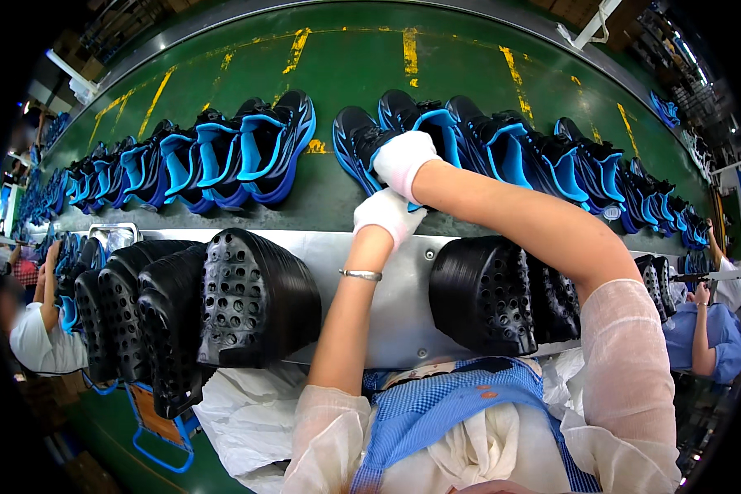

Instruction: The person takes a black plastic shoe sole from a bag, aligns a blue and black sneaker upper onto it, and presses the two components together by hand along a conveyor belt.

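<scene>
"Where are the hands?"

"Close together. The white-gloved right hand (406, 162) is just beyond the white-gloved left hand (387, 214), both at the near end of a black running shoe with a blue sole (352, 138), which points away to their upper left."

"Do they have hold of it?"

"Both look partly curled, but their fingers are mostly hidden, so I can't tell how far open either is or whether it grips the shoe."

"What's around them?"

"Left of the hands, past a gap, a row of matching running shoes (284, 156); another row (492, 148) runs off to their right. All stand on a green work surface (346, 62). Nearer the body than the hands, pitted black blocks flank the left forearm, one left (286, 296), another right (469, 296)."

"And on the left wrist?"

"A silver bracelet (361, 275)."
</scene>
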The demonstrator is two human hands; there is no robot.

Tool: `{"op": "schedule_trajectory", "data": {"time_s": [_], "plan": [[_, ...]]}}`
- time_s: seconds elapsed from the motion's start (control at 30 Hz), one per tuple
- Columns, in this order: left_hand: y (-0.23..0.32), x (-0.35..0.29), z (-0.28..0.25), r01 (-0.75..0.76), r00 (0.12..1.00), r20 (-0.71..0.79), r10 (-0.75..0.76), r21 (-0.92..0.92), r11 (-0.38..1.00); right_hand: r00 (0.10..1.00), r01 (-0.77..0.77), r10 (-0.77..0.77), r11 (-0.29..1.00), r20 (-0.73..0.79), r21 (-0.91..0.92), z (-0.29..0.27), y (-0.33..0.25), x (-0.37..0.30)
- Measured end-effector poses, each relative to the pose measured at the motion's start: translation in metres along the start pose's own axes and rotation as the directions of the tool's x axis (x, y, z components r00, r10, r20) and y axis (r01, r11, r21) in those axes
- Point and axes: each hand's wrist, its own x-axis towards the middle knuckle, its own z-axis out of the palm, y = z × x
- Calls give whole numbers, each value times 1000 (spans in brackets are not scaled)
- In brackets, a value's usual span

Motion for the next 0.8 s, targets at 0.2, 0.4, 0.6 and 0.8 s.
{"op": "schedule_trajectory", "data": {"time_s": [0.2,0.4,0.6,0.8], "plan": [[7,10,0,77,992,97,-84,74,994,999,-26,26,1000,26,-5,-3,-3,17],[10,16,-4,85,988,120,-100,118,989,999,20,-20,1000,-38,3,5,4,27],[10,12,-2,100,989,94,-110,106,989,993,-113,119,973,-21,200,17,5,26],[11,14,1,123,991,36,-128,124,985,997,-3,10,997,-79,79,4,12,12]]}}
